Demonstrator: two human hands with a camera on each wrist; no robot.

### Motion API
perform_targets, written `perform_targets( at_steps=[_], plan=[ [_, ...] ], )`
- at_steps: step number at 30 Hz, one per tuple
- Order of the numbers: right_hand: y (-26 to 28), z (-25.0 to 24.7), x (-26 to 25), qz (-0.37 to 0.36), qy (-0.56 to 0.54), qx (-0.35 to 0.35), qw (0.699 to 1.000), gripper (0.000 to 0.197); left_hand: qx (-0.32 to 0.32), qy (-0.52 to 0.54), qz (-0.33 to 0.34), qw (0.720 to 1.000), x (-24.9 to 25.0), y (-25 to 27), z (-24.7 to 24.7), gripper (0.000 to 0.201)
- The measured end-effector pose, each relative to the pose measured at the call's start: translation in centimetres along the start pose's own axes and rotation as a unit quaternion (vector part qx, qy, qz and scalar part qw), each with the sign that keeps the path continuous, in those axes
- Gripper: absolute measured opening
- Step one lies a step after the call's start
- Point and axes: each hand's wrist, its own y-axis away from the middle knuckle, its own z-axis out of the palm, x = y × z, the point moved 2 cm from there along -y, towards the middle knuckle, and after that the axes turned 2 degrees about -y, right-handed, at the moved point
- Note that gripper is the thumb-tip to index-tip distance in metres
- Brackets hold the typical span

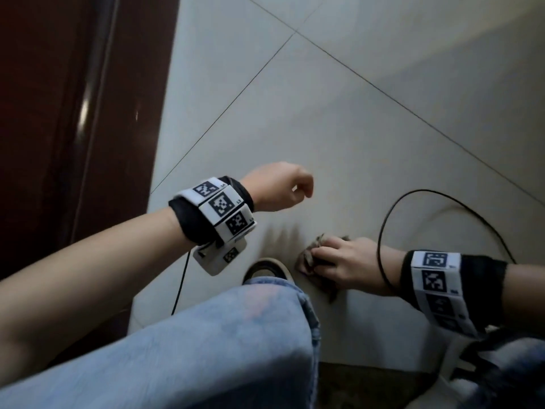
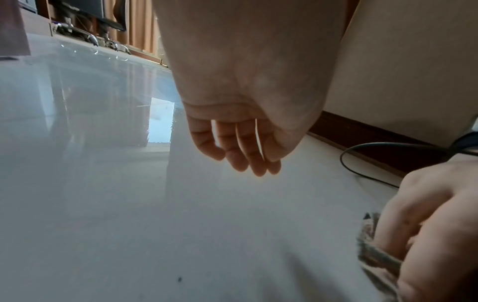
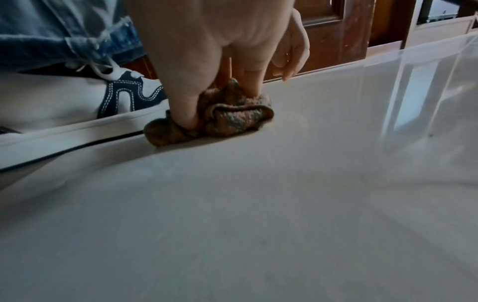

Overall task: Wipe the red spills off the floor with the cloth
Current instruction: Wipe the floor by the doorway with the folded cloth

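Observation:
A crumpled brown cloth (image 1: 312,261) lies bunched on the pale tiled floor (image 1: 339,128), just beside a shoe toe. My right hand (image 1: 345,265) presses down on it, fingers curled into its folds. In the right wrist view the fingers (image 3: 186,98) dig into the cloth (image 3: 232,116). The cloth's edge (image 2: 372,251) shows under that hand (image 2: 434,235) in the left wrist view. My left hand (image 1: 283,187) hangs above the floor, off to the left of the cloth, fingers (image 2: 240,151) loosely curled and holding nothing. No red spill is visible on the tiles.
A black cable (image 1: 383,219) loops over the floor behind my right wrist. A knee in blue jeans (image 1: 206,335) and a white and navy sneaker (image 3: 77,114) sit close to the cloth. Dark wooden door and frame (image 1: 73,113) border the floor on the left.

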Motion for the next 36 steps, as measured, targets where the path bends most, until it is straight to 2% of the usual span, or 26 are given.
perform_targets(
  at_steps=[5,8,13,18,21,23,24,26,27,28,31,33,36],
  plan=[
    [0.1,0.3,0.8,-0.044,0.015,0.028,0.999,0.015,0.021,-0.026,-0.014,0.999,-1.0,0.5,-0.3,0.025],
    [0.3,-0.3,2.1,-0.042,0.032,0.033,0.998,0.037,0.04,-0.027,-0.026,0.999,-1.7,1.0,-0.4,0.025],
    [-0.9,-2.7,7.1,-0.013,0.092,0.007,0.996,0.021,0.081,-0.014,-0.068,0.994,-3.6,2.2,-1.2,0.023],
    [-5.8,-4.8,8.7,0.081,0.038,0.034,0.995,0.03,0.138,-0.01,-0.149,0.979,-5.6,4.0,-2.5,0.024],
    [-10.7,-4.6,7.2,0.128,-0.04,0.069,0.989,0.049,0.159,0.002,-0.19,0.969,-6.6,5.3,-2.7,0.024],
    [-13.8,-4.1,6.0,0.162,-0.083,0.026,0.983,0.061,0.161,0.013,-0.214,0.963,-7.1,6.1,-2.7,0.024],
    [-15.1,-3.9,5.4,0.166,-0.076,-0.025,0.983,0.056,0.16,0.018,-0.223,0.962,-7.2,6.4,-2.5,0.024],
    [-16.8,-3.0,4.5,0.127,-0.034,-0.112,0.985,0.04,0.153,0.024,-0.234,0.96,-7.5,6.7,-2.1,0.023],
    [-17.1,-2.5,4.4,0.103,-0.036,-0.138,0.984,0.039,0.15,0.024,-0.237,0.96,-7.7,6.8,-1.9,0.022],
    [-17.2,-2.0,4.4,0.077,-0.047,-0.143,0.986,0.038,0.148,0.025,-0.24,0.959,-7.9,6.8,-1.8,0.022],
    [-15.8,-1.4,3.5,-0.038,-0.064,-0.087,0.993,0.027,0.157,0.018,-0.255,0.954,-8.4,6.3,-2.0,0.022],
    [-13.6,-0.9,2.7,-0.077,-0.063,-0.084,0.992,0.02,0.168,0.013,-0.26,0.951,-8.7,5.5,-2.3,0.022],
    [-10.0,0.4,0.9,-0.1,-0.074,-0.104,0.987,0.036,0.166,0.023,-0.255,0.952,-8.7,4.1,-2.7,0.023]
  ],
)
